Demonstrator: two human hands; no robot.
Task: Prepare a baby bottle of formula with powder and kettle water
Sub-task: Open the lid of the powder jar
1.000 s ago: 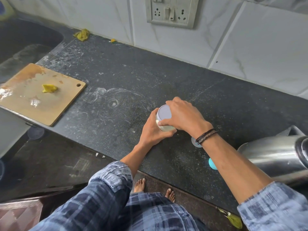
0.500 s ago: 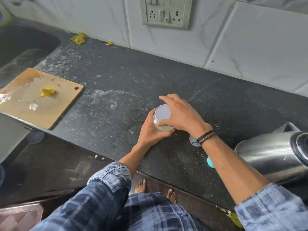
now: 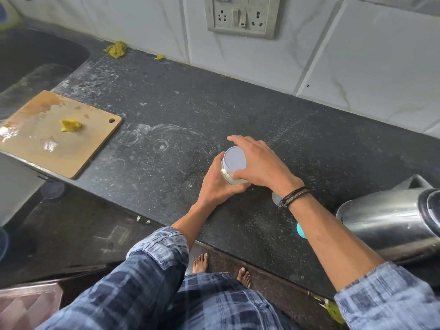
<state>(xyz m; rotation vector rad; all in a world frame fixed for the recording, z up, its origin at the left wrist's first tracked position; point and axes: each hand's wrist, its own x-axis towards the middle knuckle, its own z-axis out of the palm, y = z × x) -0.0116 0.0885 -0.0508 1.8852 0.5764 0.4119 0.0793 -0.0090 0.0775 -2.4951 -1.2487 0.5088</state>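
A small clear jar of white powder [image 3: 228, 178] with a pale grey lid [image 3: 235, 158] stands on the dark stone counter [image 3: 166, 110]. My left hand [image 3: 215, 186] wraps the jar's body from the near side. My right hand [image 3: 259, 163] grips the lid's rim from the right, its index finger stretched out past the lid. A steel kettle [image 3: 390, 217] stands at the right edge. Under my right forearm a teal piece [image 3: 300, 231] and a clear round piece [image 3: 276, 198] show in part; most of them is hidden.
A wet wooden cutting board [image 3: 59, 134] with a yellow scrap lies at the left, beside a dark sink [image 3: 35, 60]. Yellow scraps [image 3: 116, 49] sit by the tiled wall. A socket panel [image 3: 240, 15] is on the wall. The counter's front edge runs diagonally below my arms.
My right hand's fingers have shifted around the lid and more of the lid's top shows now. The jar stays in the same spot in my left hand.
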